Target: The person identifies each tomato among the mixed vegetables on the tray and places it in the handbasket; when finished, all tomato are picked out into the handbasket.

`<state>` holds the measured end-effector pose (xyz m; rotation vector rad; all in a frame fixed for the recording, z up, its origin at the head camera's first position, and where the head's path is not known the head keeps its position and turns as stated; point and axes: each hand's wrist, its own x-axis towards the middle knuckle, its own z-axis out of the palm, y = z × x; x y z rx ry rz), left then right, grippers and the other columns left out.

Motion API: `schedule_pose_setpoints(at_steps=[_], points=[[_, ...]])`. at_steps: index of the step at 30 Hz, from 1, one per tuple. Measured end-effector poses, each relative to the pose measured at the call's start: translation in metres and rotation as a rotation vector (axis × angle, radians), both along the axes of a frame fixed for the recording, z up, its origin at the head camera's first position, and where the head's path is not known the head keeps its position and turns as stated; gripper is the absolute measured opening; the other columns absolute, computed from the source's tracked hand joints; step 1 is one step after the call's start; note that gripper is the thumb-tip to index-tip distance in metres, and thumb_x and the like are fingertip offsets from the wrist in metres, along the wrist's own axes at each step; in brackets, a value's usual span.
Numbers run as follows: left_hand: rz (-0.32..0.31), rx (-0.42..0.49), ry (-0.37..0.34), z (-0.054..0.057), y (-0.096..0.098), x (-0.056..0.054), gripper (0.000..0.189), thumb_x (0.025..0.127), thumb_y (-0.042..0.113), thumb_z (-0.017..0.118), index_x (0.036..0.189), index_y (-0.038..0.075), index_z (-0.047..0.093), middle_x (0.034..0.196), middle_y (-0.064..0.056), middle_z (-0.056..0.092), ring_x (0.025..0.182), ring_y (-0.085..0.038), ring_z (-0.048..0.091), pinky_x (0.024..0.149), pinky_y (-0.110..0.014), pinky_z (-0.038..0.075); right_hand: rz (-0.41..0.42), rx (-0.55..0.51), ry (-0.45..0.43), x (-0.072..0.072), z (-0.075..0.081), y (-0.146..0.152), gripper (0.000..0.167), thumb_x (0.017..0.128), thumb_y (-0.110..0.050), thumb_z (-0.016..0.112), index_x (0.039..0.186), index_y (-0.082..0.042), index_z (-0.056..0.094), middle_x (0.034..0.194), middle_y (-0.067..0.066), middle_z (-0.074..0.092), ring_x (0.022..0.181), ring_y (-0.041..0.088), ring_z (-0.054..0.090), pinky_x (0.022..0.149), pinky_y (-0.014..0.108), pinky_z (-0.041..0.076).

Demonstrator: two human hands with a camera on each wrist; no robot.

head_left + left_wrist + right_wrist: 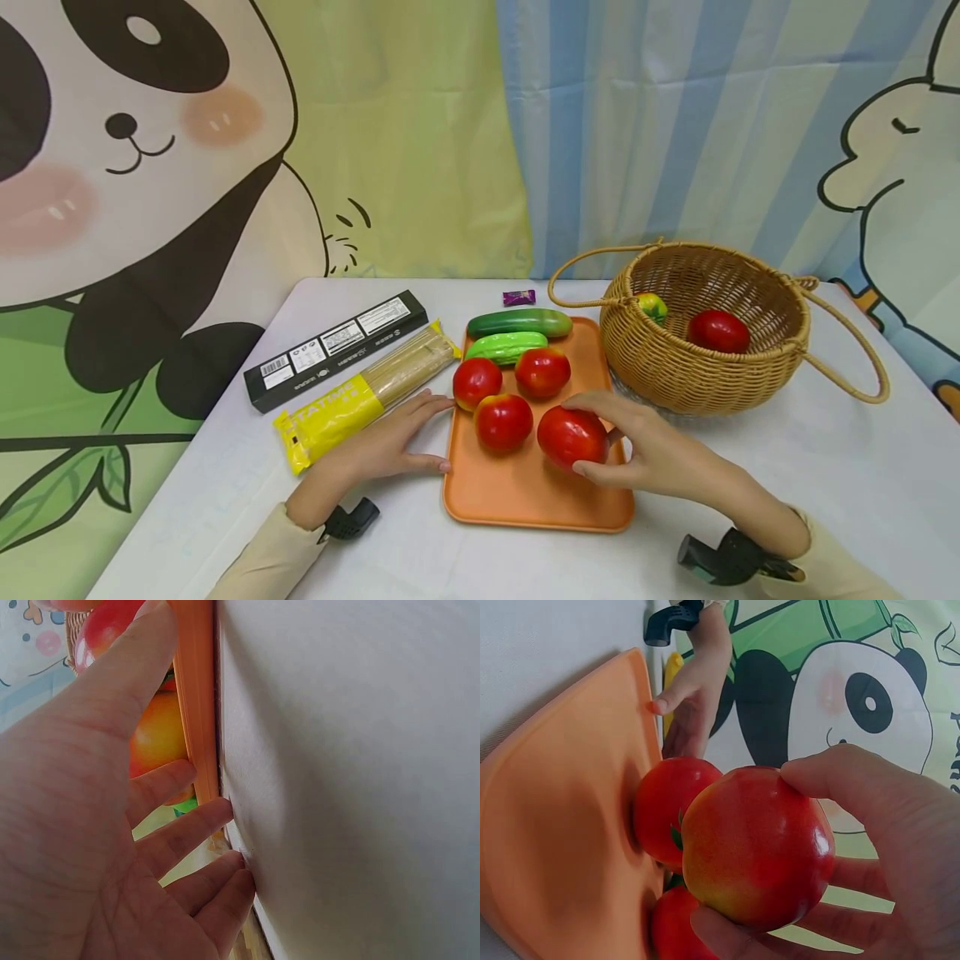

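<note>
While the left hand (386, 444) lies at the left rim of the tray (517, 502), fingers spread, the right hand (648, 444) pinches an apple (572, 437) between thumb and fingertips, over the tray's right half. Apple left of the right palm; three red fruits (504, 422) near it on the tray. Cucumber (519, 322) along far end; basket (701, 383) beyond the right hand.

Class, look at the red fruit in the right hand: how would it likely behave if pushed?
The red fruit would probably roll, since its sides look rounded. The shine on its skin suggests it may be slightly slippery. The low rim of the orange tray might slow it, but perhaps not stop it.
</note>
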<state>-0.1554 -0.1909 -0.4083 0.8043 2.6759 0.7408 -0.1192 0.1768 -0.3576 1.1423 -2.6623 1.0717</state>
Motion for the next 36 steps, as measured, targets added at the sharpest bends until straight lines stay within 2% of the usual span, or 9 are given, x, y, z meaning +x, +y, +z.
schedule_pose_setpoints(at_steps=[8, 21, 31, 36], points=[[0.002, 0.000, -0.005, 0.000, 0.000, 0.000, 0.088, 0.078, 0.061, 0.072, 0.149, 0.020, 0.040, 0.155, -0.011, 0.034, 0.146, -0.034, 0.024, 0.115, -0.052, 0.029, -0.012, -0.036, 0.009, -0.002, 0.007, 0.006, 0.055, 0.080, -0.022, 0.082, 0.128, -0.014, 0.056, 0.118, -0.002, 0.061, 0.095, 0.009, 0.059, 0.073, 0.025, 0.058], [0.006, -0.001, -0.015, 0.002, 0.000, 0.000, 0.089, 0.077, 0.062, 0.072, 0.149, 0.020, 0.040, 0.156, -0.009, 0.034, 0.146, -0.034, 0.023, 0.115, -0.051, 0.029, -0.081, -0.039, 0.138, -0.006, 0.023, 0.022, 0.063, 0.072, -0.013, 0.087, 0.128, -0.013, 0.058, 0.119, 0.000, 0.062, 0.094, 0.009, 0.058, 0.073, 0.024, 0.058], [0.006, -0.001, -0.018, 0.001, 0.000, 0.000, 0.089, 0.077, 0.062, 0.071, 0.150, 0.021, 0.039, 0.156, -0.011, 0.032, 0.147, -0.033, 0.023, 0.115, -0.052, 0.029, -0.128, -0.055, 0.149, -0.006, 0.033, 0.031, 0.067, 0.070, -0.008, 0.087, 0.129, -0.011, 0.057, 0.118, 0.002, 0.062, 0.093, 0.010, 0.060, 0.070, 0.022, 0.059], [0.003, -0.007, -0.010, 0.001, 0.000, 0.000, 0.089, 0.077, 0.062, 0.072, 0.149, 0.021, 0.039, 0.156, -0.012, 0.032, 0.146, -0.033, 0.024, 0.115, -0.051, 0.029, -0.143, -0.075, 0.204, -0.007, 0.037, 0.036, 0.069, 0.066, -0.004, 0.088, 0.128, -0.009, 0.057, 0.118, 0.004, 0.063, 0.095, 0.009, 0.060, 0.071, 0.017, 0.057]])
